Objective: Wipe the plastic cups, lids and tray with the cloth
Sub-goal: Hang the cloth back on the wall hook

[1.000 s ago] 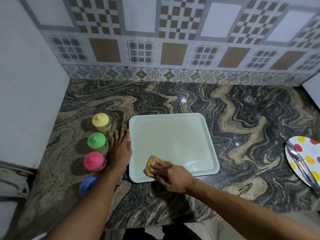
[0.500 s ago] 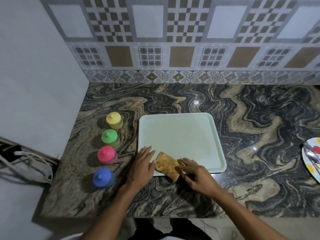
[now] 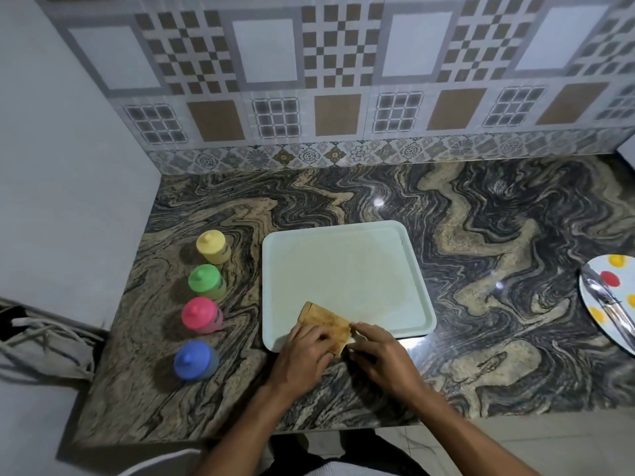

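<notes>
Left hand (image 3: 302,355): fingers (image 3: 311,333) curl down over the near-left edge of the cloth (image 3: 326,319) and grip it. Right hand (image 3: 383,359): fingers (image 3: 366,329) pinch the cloth's near-right corner. Cloth (tan, mottled, folded) lies across the near rim of the tray (image 3: 343,262), a pale green tray flat on the marbled bench (image 3: 481,235). Left of the tray, in a row near to far w/ lids on: blue cup (image 3: 194,359), pink cup (image 3: 201,315), green cup (image 3: 206,282), yellow cup (image 3: 212,247), none touching the tray. Dotted plate (image 3: 615,280) w/ cutlery at far right. Patterned tile wall (image 3: 343,80) behind. Both hands knuckles-up, close together, forearms entering from the bottom edge.
</notes>
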